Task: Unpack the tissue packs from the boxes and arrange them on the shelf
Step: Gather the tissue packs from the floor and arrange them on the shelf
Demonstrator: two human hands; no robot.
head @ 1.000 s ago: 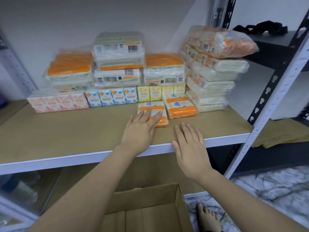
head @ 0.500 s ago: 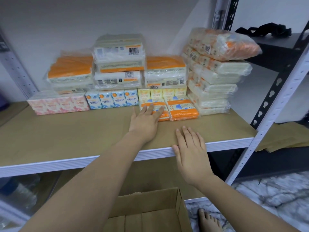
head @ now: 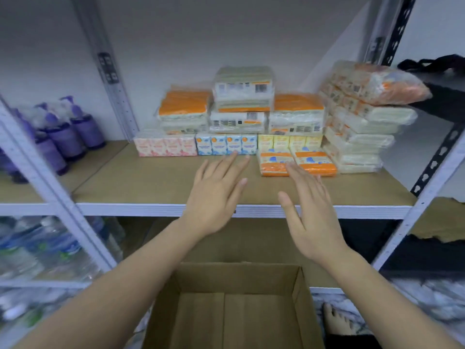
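Tissue packs (head: 251,127) sit stacked at the back of the brown shelf (head: 141,187): orange-and-clear bundles above rows of pink, blue and yellow mini packs, two orange ones lying in front. Left hand (head: 216,195) and right hand (head: 309,210) hover flat, fingers straight, gripping nothing. Cardboard box (head: 226,311) below looks empty, so arranging seems nearly finished; next probably another box

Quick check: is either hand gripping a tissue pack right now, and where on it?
Neither. The left hand and right hand are both open with straight fingers above the shelf, holding nothing.
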